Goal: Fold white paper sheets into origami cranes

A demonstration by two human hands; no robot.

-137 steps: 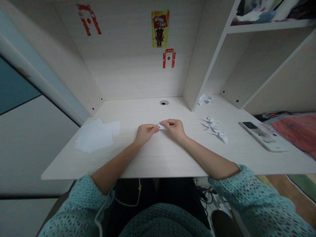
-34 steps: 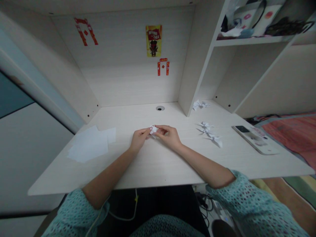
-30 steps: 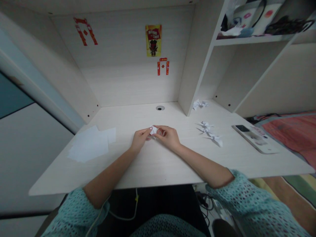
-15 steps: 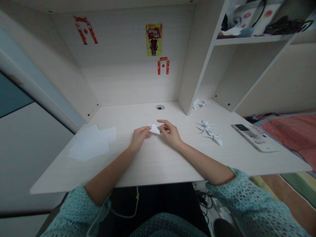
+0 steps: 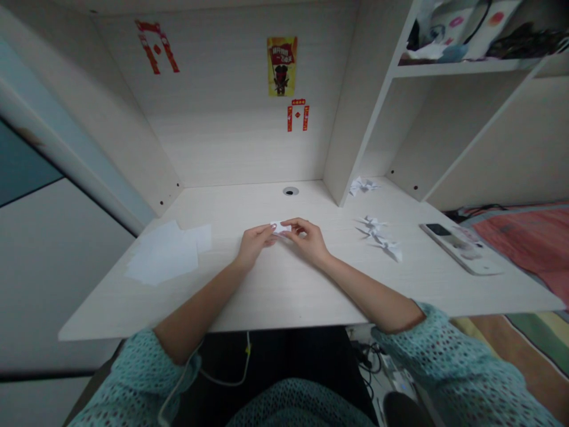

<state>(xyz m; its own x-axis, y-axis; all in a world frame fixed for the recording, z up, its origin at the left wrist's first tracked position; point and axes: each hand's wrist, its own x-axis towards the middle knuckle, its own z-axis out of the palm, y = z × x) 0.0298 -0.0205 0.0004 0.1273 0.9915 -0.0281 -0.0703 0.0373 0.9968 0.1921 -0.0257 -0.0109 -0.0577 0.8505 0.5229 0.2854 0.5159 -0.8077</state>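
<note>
Between my two hands, just above the white desk, is a small folded piece of white paper (image 5: 280,227). My left hand (image 5: 255,244) pinches its left end, thumb on top. My right hand (image 5: 307,239) has closed on the right end, with the index finger along the upper edge. The fingers cover part of the paper, so its full folded shape is hidden. Off to the right lie several folded paper cranes (image 5: 377,236) in a row. On the left side of the desk spreads a loose pile of white paper sheets (image 5: 162,255).
More folded white paper figures (image 5: 364,186) sit by the upright divider (image 5: 344,136). A white phone-like device (image 5: 460,249) lies near the right edge, beside red cloth (image 5: 524,237). A cable hole (image 5: 290,191) is at the back. Below the desk hangs a pale cord (image 5: 246,362).
My right index finger, raised before, has come down onto the folded paper's upper edge. The paper now shows as a narrower shape. The view has shifted slightly.
</note>
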